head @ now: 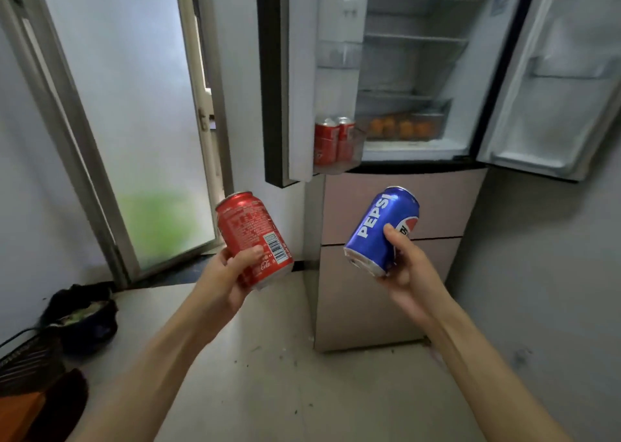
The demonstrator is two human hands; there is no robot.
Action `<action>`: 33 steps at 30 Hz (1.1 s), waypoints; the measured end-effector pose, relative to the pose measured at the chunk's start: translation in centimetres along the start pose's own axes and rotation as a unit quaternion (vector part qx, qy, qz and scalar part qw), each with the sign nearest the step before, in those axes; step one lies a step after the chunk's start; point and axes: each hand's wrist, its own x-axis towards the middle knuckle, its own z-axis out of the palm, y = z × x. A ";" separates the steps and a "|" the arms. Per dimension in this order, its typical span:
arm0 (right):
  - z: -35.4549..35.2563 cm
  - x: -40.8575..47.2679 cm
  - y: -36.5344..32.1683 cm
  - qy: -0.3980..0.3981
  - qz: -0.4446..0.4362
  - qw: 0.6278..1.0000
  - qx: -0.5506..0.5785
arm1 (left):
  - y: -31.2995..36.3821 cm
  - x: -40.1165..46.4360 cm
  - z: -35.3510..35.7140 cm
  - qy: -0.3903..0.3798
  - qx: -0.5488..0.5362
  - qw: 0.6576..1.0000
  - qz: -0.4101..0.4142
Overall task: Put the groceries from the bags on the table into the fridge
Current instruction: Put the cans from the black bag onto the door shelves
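A red can [254, 240] is gripped low by the left hand [225, 280], a blue can [382, 230] by the right hand [408, 267]; both are tilted and could be dropped or knocked against the door shelf [339, 162].

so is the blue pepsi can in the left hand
No, the blue Pepsi can is gripped by the right hand, while the left hand holds the red cola can.
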 end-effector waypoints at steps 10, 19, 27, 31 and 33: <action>-1.8 14.7 -11.7 -0.016 -0.108 0.988 -0.106 | 2.3 16.3 10.5 -0.026 0.072 0.993 0.091; 1.7 25.8 -21.7 -0.051 -0.196 0.974 -0.105 | 11.0 23.9 20.5 0.040 0.196 0.951 0.236; 5.9 34.6 -30.4 -0.146 -0.288 0.932 -0.164 | 18.4 29.1 27.7 0.141 0.302 0.864 0.376; 7.3 38.9 -33.3 -0.174 -0.293 0.922 -0.185 | 20.6 32.5 29.9 0.211 0.345 0.835 0.372; 7.9 40.9 -33.9 -0.187 -0.288 0.915 -0.209 | 21.0 34.0 30.1 0.246 0.384 0.815 0.358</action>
